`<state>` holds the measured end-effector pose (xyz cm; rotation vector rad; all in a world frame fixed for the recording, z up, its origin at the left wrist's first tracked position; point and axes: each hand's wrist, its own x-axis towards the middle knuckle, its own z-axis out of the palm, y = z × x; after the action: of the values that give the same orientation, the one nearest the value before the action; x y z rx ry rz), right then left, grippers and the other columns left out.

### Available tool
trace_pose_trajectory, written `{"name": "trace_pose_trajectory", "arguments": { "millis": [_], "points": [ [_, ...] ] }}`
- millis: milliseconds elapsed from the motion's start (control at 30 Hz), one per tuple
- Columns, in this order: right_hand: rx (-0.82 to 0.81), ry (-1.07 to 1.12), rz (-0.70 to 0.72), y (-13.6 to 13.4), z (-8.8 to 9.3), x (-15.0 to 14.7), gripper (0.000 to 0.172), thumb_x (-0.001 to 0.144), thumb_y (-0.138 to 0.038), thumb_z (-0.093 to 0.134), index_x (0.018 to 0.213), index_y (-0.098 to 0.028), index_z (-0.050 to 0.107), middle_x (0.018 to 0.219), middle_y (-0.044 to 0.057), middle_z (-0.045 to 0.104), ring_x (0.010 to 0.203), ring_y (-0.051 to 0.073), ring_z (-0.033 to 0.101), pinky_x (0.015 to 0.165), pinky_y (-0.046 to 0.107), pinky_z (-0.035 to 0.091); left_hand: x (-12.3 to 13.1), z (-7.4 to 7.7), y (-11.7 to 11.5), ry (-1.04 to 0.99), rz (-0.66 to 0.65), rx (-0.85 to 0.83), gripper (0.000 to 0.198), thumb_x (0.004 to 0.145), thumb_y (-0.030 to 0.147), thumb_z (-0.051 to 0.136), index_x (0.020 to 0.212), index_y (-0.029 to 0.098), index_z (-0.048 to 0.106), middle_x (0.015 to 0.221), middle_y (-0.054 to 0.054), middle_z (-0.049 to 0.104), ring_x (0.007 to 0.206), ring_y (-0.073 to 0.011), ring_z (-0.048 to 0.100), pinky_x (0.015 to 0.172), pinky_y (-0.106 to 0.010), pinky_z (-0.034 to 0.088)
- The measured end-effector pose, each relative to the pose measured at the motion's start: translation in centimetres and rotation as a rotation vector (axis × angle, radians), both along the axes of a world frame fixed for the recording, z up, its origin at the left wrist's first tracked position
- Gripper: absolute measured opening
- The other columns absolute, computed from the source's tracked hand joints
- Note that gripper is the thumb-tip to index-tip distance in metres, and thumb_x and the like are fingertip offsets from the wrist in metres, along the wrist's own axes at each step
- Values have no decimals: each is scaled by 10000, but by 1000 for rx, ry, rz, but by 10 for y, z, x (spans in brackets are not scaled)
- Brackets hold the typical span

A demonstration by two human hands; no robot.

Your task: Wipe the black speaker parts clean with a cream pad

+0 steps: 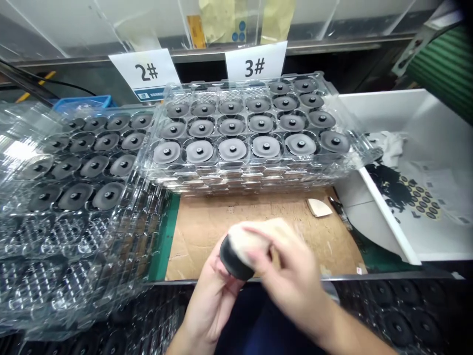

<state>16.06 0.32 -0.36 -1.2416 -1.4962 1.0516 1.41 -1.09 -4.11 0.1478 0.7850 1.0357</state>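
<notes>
Black disc (231,258) in left hand (209,301)

At 12 o'clock, glossy clear plastic trays (236,86) hold matt grey discs (232,149), below matt white paper signs (146,69). At 6 o'clock, a matt black pad (231,257) with pale, soft cloth (251,241) sits over rough brown cardboard (210,236). At 3 o'clock is a smooth white plastic bin (424,118).

A paper sign marked 2# (144,74) and another sign marked 3# (255,61) stand at top centre, behind a stack of clear plastic trays (236,173) holding round discs (232,149). More trays (37,281) cover the left side. A white bin (417,118) sits at right, a blue crate (81,102) at upper left, and a cardboard sheet (207,231) at lower centre.
</notes>
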Motion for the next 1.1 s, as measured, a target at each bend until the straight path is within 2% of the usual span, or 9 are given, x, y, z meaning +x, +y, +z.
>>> {"name": "trace_pose_trajectory", "arguments": {
  "millis": [100, 167, 300, 467, 567, 633, 767, 833, 1100],
  "points": [
    [31, -204, 324, 5, 17, -10, 237, 871, -116, 445, 1050, -180, 586, 915, 33, 600, 827, 123, 558, 758, 226, 449, -1, -3, -4, 53, -36, -51, 385, 821, 250, 552, 1206, 244, 533, 1119, -74, 647, 1038, -199, 587, 910, -286, 456],
    [-29, -258, 403, 7, 19, -14, 222, 868, -91, 439, 980, -192, 603, 884, 12, 602, 795, 108, 561, 732, 213, 452, -2, -2, -5, 77, -32, -44, 417, 826, 208, 542, 1237, 270, 500, 1122, -67, 645, 1034, -205, 589, 920, -312, 450],
    [168, -201, 190, 5, 15, -16, 256, 887, -147, 423, 1098, -150, 567, 913, 56, 606, 829, 140, 558, 769, 268, 466, -2, 4, -2, 100, -8, -30, 498, 773, 242, 615, 1252, 277, 484, 1122, -61, 644, 1081, -227, 557, 936, -318, 434],
    [-4, -167, 381, 2, 21, -10, 220, 855, -73, 464, 966, -181, 621, 904, 6, 627, 825, 90, 576, 754, 180, 468, -2, 8, 1, 154, -51, -49, 540, 693, 237, 698, 1203, 289, 530, 1109, -38, 651, 1046, -236, 576, 911, -325, 453],
    [155, -178, 185, 5, 20, -14, 237, 871, -110, 447, 1052, -141, 597, 896, 40, 622, 820, 116, 573, 771, 226, 473, 2, 11, 1, 139, -70, -29, 460, 691, 277, 699, 1136, 240, 590, 1053, -55, 670, 1010, -243, 594, 896, -334, 463],
    [263, -158, 158, 5, 20, -16, 265, 868, -123, 443, 1095, -96, 577, 887, 69, 620, 800, 133, 571, 756, 251, 483, 2, 15, 0, 134, -78, -62, 353, 719, 285, 673, 1065, 226, 634, 1030, -55, 681, 975, -225, 611, 863, -306, 479],
    [66, -187, 406, -1, 28, -2, 235, 822, -47, 491, 984, -155, 623, 912, 17, 637, 812, 85, 588, 742, 152, 475, -1, 17, -2, 81, -88, -81, 371, 649, 187, 733, 1005, 261, 657, 1042, -23, 688, 955, -182, 620, 823, -232, 484],
    [-7, -253, 404, -4, 34, 9, 247, 803, -27, 501, 949, -183, 624, 908, -3, 638, 807, 78, 596, 729, 138, 474, 0, 17, -1, 53, -121, -77, 395, 650, 174, 731, 1028, 252, 648, 1066, -37, 683, 971, -182, 612, 808, -214, 483],
    [71, -425, 266, -17, 41, 18, 223, 816, -86, 498, 953, -219, 613, 758, -4, 616, 649, 110, 581, 601, 204, 469, 8, 30, 3, -40, -130, -1, 430, 605, 66, 728, 987, 253, 664, 1028, -14, 697, 930, -177, 634, 816, -220, 483]
  ]
}}
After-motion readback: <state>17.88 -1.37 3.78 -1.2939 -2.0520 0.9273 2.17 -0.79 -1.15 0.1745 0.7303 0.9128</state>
